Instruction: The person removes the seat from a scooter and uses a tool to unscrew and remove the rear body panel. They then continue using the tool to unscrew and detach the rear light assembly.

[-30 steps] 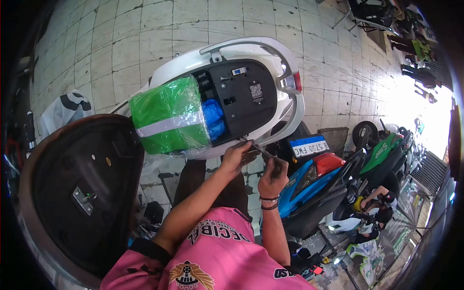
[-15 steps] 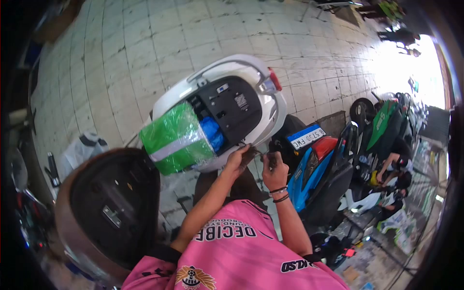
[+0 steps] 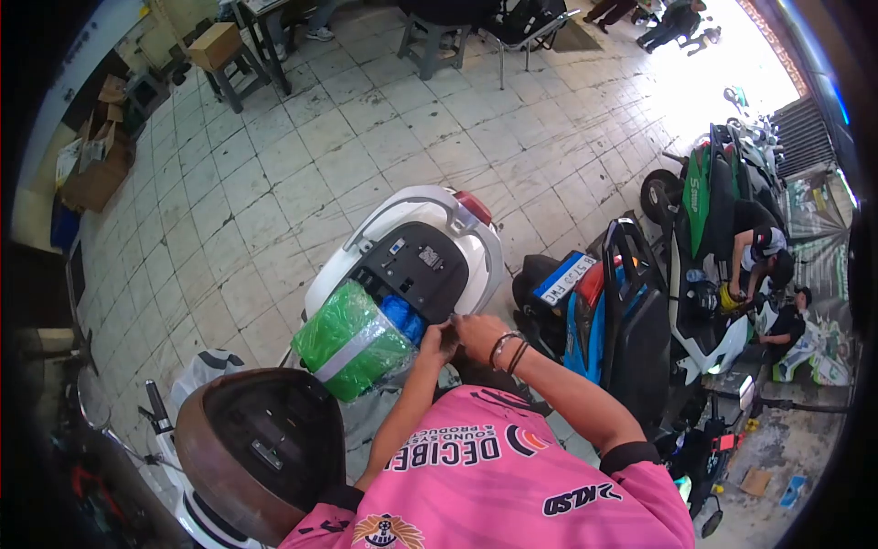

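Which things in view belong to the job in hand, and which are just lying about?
Job, as I judge it:
white scooter, left hand and right hand at its edge
its flipped-up seat
possibly the green wrapped package and blue bundle on it

Lying about:
blue scooter
green scooter
cardboard box on a stool

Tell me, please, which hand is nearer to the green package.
Left. The left hand is just right of the green package in the view; the right hand is farther right, beyond the left hand.
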`<action>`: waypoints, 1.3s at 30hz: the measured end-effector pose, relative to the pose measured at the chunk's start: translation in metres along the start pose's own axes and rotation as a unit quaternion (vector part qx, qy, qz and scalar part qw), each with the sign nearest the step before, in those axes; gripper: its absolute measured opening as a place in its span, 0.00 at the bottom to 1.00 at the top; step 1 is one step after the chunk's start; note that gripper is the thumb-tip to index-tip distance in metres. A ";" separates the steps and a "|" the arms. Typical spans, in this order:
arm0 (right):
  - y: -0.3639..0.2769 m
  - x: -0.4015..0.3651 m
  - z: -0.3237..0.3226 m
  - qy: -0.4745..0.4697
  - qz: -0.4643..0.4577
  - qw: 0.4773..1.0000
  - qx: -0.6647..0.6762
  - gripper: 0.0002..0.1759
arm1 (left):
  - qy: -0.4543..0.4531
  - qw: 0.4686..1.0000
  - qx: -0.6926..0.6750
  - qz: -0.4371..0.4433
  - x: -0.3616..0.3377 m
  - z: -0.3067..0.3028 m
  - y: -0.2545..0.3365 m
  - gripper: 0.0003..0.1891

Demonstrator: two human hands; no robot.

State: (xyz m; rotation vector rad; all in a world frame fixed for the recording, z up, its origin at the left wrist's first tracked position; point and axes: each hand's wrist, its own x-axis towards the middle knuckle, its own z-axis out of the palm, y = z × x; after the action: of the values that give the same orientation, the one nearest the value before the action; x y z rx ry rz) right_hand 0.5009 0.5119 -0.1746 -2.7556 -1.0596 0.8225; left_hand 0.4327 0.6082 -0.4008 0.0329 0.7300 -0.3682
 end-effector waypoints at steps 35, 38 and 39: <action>0.012 -0.015 0.052 0.216 0.244 0.900 0.291 0.34 | -0.061 0.998 0.014 0.002 -0.005 -0.005 -0.005 0.07; -0.006 -0.029 0.020 0.077 0.275 0.861 0.421 0.32 | -0.058 0.998 0.027 0.014 -0.018 -0.005 -0.011 0.06; 0.002 -0.024 0.042 0.082 0.241 0.889 0.380 0.29 | -0.074 0.997 0.025 0.024 -0.017 0.000 -0.009 0.06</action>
State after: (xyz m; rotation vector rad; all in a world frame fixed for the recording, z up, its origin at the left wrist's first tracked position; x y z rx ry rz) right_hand 0.4660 0.4903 -0.2003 -2.3170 0.0384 0.7946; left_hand 0.4180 0.6054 -0.3889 0.0701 0.5719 -0.3389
